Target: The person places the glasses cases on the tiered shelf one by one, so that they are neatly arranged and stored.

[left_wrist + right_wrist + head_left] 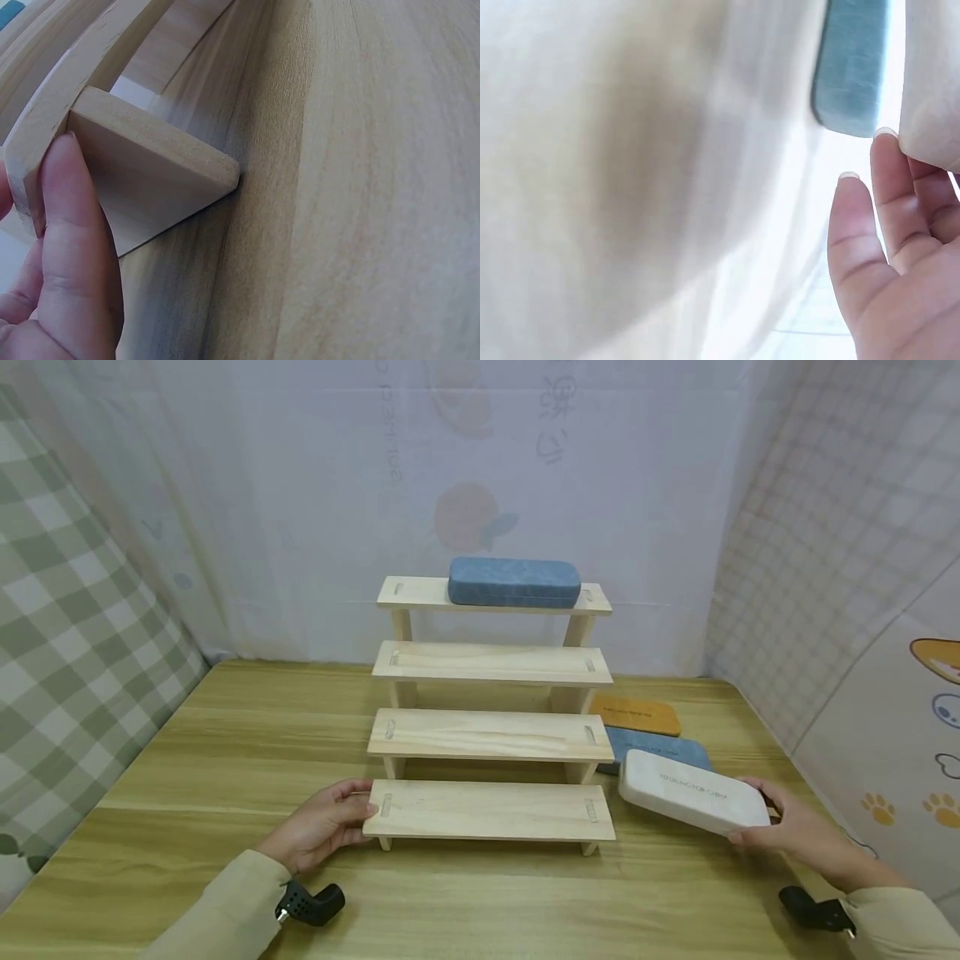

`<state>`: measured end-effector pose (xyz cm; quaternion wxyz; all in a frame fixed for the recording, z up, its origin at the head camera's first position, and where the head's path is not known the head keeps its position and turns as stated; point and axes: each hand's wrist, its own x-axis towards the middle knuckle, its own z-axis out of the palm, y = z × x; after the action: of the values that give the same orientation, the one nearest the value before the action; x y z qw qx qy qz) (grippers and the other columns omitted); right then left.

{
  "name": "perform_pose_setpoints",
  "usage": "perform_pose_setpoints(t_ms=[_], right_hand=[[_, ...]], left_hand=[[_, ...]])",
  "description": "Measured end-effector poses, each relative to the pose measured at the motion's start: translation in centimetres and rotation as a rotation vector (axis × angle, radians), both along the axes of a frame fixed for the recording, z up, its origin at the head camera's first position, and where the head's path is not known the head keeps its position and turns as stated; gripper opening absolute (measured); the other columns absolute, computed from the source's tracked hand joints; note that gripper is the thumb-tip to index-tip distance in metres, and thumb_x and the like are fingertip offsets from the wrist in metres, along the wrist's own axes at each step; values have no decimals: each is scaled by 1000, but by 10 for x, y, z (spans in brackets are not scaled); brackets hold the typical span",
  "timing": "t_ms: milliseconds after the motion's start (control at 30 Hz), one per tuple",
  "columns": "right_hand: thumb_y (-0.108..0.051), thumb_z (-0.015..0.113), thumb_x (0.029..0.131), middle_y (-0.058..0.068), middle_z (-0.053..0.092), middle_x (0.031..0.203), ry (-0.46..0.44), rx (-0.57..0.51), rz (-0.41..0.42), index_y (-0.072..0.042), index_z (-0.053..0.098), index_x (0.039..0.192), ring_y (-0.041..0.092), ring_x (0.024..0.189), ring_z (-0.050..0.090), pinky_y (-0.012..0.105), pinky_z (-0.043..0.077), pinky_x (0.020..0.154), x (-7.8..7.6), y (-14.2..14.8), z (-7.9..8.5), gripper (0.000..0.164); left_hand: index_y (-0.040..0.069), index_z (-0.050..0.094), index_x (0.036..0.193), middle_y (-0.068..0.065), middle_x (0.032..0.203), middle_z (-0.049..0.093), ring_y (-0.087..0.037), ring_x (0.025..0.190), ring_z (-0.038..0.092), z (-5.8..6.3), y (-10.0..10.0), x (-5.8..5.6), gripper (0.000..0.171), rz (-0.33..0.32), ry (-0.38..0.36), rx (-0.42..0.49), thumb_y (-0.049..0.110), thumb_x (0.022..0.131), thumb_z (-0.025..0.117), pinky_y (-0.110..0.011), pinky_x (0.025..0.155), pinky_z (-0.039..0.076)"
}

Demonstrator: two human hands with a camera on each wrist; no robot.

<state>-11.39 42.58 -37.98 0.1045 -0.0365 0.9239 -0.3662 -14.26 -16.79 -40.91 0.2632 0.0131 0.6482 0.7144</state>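
A pale wooden stepped display rack [487, 814] with several shelves stands on the table. My left hand [322, 822] pinches the left end of its lowest shelf; in the left wrist view a finger [75, 232] presses against the shelf beside its leg. To the right of the rack, my right hand [791, 835] grips the right end of a white glasses case [690, 792] with small lettering on its lid. That case is tilted, its far end over a blue case [671, 749]. Another blue glasses case [513, 582] lies lengthwise on the top shelf.
An orange case [637, 715] lies behind the lower blue one, close to the rack's right side. The wood-grain table [225, 760] is bordered by a white printed cloth [300, 510] behind, a checked green cloth [67, 552] at left and a patterned cloth [847, 635] at right.
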Motion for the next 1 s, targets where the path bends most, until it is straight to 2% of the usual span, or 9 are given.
perform_pose_setpoints(t_ms=[133,233,333,433,500,667,733,933,1000], right_hand=[[-12,70,86,11,47,119,15,-27,-18,9,25,141,2,90,52,25,48,68,-1,4,6,74],[-9,70,86,-3,47,115,59,-58,-31,-1,32,140,1,89,52,25,49,68,-2,7,11,66],[-8,69,87,-18,45,111,98,-57,-41,-24,36,136,-2,89,51,23,48,67,-4,11,17,62],[-9,69,88,-25,45,109,118,-39,-41,-37,33,133,-5,90,50,21,47,67,-6,13,25,64],[-9,68,89,-26,45,109,119,-42,-36,-36,31,136,-6,91,51,21,47,67,-9,13,32,65],[-3,65,90,-26,44,113,159,-90,-8,-22,29,143,-7,93,51,20,49,68,-19,6,46,66],[0,64,89,-26,44,113,185,-105,6,-22,30,142,-7,93,51,19,49,68,-22,3,52,66],[3,64,88,-19,48,113,223,-126,36,-33,36,134,-2,92,53,18,48,68,-33,-10,68,65],[3,65,87,-17,49,113,234,-130,51,-32,38,133,-1,92,53,18,49,69,-37,-15,74,64]], left_hand=[[-14,15,145,-14,121,53,-15,94,62,-1,0,-1,68,-5,7,-1,10,96,56,-30,78,53],[-13,15,145,-15,122,52,-15,94,62,-2,1,-2,68,-10,11,5,11,96,56,-30,79,53],[-13,15,145,-15,122,53,-16,95,62,-3,2,-3,68,-12,12,10,10,96,56,-31,80,53],[-13,16,145,-14,120,54,-16,95,62,-2,3,-3,67,-12,12,11,9,96,55,-31,80,53],[-14,16,144,-14,118,54,-15,94,62,-3,3,-3,66,-12,14,9,9,96,55,-31,79,53],[-14,17,144,-14,118,54,-15,94,62,-3,2,-2,66,-11,15,8,8,95,56,-30,79,54],[-14,17,144,-15,119,53,-16,94,62,-3,2,-2,66,-10,14,5,9,95,56,-31,79,54],[-14,16,144,-18,123,51,-16,96,61,-3,0,-1,67,-8,16,5,8,95,55,-32,81,54],[-15,15,144,-18,123,51,-16,96,61,-2,-1,-1,67,-7,19,7,8,95,55,-32,81,54]])
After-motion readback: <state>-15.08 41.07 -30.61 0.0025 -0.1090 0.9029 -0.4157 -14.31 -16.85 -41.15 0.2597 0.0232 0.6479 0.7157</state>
